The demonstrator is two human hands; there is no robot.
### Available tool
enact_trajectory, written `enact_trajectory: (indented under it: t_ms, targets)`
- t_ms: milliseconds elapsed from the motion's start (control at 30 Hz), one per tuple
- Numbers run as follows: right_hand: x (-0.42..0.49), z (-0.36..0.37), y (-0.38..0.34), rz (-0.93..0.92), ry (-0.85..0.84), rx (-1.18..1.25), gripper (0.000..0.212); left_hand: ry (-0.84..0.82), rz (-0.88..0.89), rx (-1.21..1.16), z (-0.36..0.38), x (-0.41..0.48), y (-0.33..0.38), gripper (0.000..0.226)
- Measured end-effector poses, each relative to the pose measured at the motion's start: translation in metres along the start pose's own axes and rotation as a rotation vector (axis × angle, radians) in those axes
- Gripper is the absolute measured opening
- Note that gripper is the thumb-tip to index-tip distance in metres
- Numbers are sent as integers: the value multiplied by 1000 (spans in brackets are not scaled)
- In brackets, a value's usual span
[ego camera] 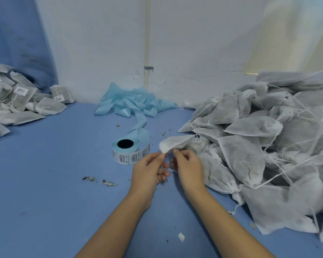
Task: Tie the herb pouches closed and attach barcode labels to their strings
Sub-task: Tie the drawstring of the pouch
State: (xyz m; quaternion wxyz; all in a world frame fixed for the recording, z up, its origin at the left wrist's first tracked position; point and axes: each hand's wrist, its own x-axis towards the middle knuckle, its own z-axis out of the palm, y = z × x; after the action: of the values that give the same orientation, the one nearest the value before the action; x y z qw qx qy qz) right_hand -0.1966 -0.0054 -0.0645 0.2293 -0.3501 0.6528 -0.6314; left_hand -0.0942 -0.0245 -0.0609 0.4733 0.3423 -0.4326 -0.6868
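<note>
Both hands [151,167] [187,164] had fingers pinched on a pouch [175,143] string; small labelled pile [17,101] done, huge untied pile [268,146] left

Both hands meet above the blue bench [45,174]. The left hand [149,169] and right hand [187,165] each pinch the gathered mouth of a white herb pouch [175,143], its thin string [171,170] running between the fingers. Just left stands a roll of barcode labels [131,152], its blue backing strip [134,107] trailing toward the wall. Untied pouches [259,138] pile at right; labelled pouches [21,101] lie far left.
</note>
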Motion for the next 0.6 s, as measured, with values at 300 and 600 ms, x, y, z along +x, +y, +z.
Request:
enact_trajectory:
  t_ms: [300,600]
  targets:
    - [-15,5,-10,2,-147,183,14,-61,88,104,0,0,-2,27]
    - [-11,2,-10,41,-137,273,19,-48,135,348,6,-3,-8,38]
